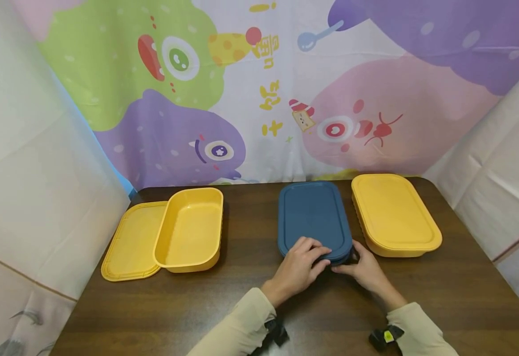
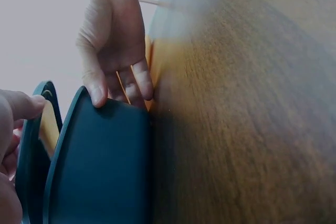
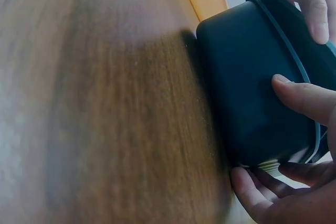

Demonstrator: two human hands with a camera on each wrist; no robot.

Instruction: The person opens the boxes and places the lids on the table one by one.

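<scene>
In the head view, a dark blue lid (image 1: 313, 212) lies over a blue food container (image 3: 252, 87) of rounded rectangular shape. My left hand (image 1: 298, 267) grips the lid at its near edge. The left wrist view shows that edge lifted off the container's rim, with a gap between lid and box and my left thumb (image 2: 26, 106) on the lid. My right hand (image 1: 368, 272) holds the container's near right corner. Its thumb (image 3: 302, 95) presses the front wall just under the rim, while the other fingers lie along the right side.
To the right stands a yellow container with its yellow lid (image 1: 395, 212) on, close beside the blue one. On the left an uncovered yellow container (image 1: 190, 237) overlaps a loose yellow lid (image 1: 132, 242). A printed cloth (image 1: 281, 158) hangs behind the brown table (image 1: 161, 311).
</scene>
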